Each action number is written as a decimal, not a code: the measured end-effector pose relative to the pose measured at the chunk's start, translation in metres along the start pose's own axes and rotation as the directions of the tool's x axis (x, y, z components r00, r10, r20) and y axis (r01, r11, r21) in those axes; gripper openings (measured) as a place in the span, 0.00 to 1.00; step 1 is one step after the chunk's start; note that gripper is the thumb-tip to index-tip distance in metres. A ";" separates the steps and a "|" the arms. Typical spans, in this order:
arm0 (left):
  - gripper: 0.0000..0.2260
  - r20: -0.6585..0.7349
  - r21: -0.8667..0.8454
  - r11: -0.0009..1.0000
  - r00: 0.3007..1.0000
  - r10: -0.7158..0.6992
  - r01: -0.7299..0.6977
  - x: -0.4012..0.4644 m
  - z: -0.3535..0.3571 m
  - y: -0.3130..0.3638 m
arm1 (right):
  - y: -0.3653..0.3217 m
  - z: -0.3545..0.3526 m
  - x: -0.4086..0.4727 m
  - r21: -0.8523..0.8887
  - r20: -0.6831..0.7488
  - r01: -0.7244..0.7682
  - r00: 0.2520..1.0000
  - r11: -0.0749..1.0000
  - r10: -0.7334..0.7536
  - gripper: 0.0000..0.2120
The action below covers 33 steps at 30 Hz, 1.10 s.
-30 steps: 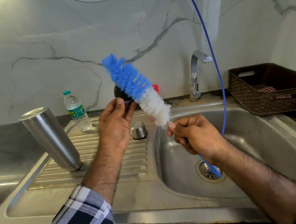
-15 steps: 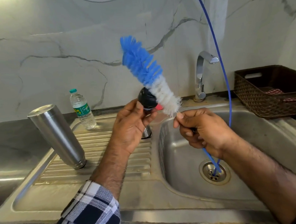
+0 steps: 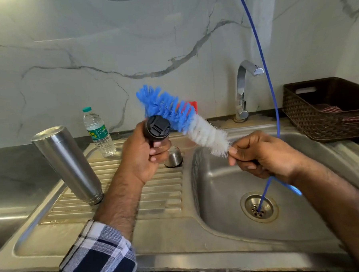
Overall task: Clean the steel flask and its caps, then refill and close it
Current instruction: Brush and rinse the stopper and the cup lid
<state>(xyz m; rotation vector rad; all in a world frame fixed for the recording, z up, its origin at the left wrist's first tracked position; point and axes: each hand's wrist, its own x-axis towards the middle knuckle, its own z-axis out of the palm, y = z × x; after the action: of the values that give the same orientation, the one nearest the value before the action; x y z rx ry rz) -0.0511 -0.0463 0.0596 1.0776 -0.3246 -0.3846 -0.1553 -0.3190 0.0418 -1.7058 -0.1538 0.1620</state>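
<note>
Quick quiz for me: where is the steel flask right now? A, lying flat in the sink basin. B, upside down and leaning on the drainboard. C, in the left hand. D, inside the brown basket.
B: the flask stands mouth-down and tilted on the drainboard, while the left hand holds the black cap instead.

The bottle brush (image 3: 186, 119) handle is hidden inside the right hand (image 3: 263, 156). The black inner cap (image 3: 157, 129) hides its lower part in the left hand (image 3: 142, 156), which also covers part of the steel outer cap (image 3: 174, 160). The blue tube (image 3: 261, 54) leaves the top edge.
</note>
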 end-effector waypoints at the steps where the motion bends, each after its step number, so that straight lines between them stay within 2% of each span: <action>1: 0.17 -0.008 0.018 1.000 1.000 -0.026 0.026 -0.001 0.001 0.000 | 0.000 0.000 0.002 -0.007 0.001 0.010 1.000 1.000 -0.010 0.14; 6: 0.23 0.073 0.136 0.976 0.981 -0.182 0.171 -0.008 0.025 -0.016 | -0.001 0.010 0.013 0.005 0.008 0.081 0.997 0.997 -0.081 0.15; 10: 0.16 0.063 0.065 0.977 0.977 -0.206 0.202 -0.006 0.006 0.005 | -0.004 -0.021 -0.001 -0.151 0.052 0.052 0.998 0.987 -0.044 0.15; 13: 0.17 0.017 0.226 0.940 0.964 -0.265 0.254 -0.007 0.016 -0.010 | -0.004 -0.016 0.004 -0.189 0.065 0.077 0.996 0.979 -0.066 0.14; 16: 0.18 0.072 0.314 0.909 0.948 -0.311 0.274 -0.011 0.029 -0.024 | -0.006 -0.005 0.011 -0.168 0.079 0.112 0.992 0.979 -0.100 0.14; 20: 0.11 0.108 0.179 0.943 0.947 -0.301 0.279 -0.011 0.014 -0.001 | -0.006 -0.032 -0.003 -0.240 0.107 0.077 0.993 0.968 -0.053 0.14; 22: 0.15 0.079 0.229 0.936 0.954 -0.291 0.266 -0.011 0.015 -0.004 | -0.004 -0.035 -0.004 -0.255 0.104 0.067 0.994 0.965 -0.042 0.14; 26: 0.23 0.125 0.360 0.891 0.932 -0.340 0.277 -0.011 0.030 -0.029 | -0.003 -0.017 0.008 -0.209 0.138 0.120 0.986 0.971 -0.092 0.11; 28: 0.19 0.109 0.301 0.911 0.939 -0.326 0.282 -0.012 0.025 -0.019 | -0.003 -0.025 0.006 -0.236 0.144 0.112 0.986 0.965 -0.079 0.12; 30: 0.09 0.090 0.221 0.935 0.949 -0.302 0.277 -0.011 0.018 -0.004 | -0.001 -0.037 0.001 -0.259 0.112 0.076 0.993 0.963 -0.048 0.12; 31: 0.08 0.082 0.223 0.937 0.953 -0.293 0.269 -0.010 0.016 -0.003 | 0.000 -0.039 0.001 -0.263 0.099 0.060 0.994 0.963 -0.035 0.13; 33: 0.14 0.048 0.270 0.919 0.949 -0.313 0.289 -0.009 0.020 -0.011 | 0.000 -0.029 0.005 -0.249 0.103 0.064 0.994 0.966 -0.040 0.13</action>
<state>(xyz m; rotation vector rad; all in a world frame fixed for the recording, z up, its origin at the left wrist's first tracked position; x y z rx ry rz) -0.0694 -0.0621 0.0576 1.3766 -0.2944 -0.6828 -0.1449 -0.3467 0.0455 -1.9458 -0.3023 0.1932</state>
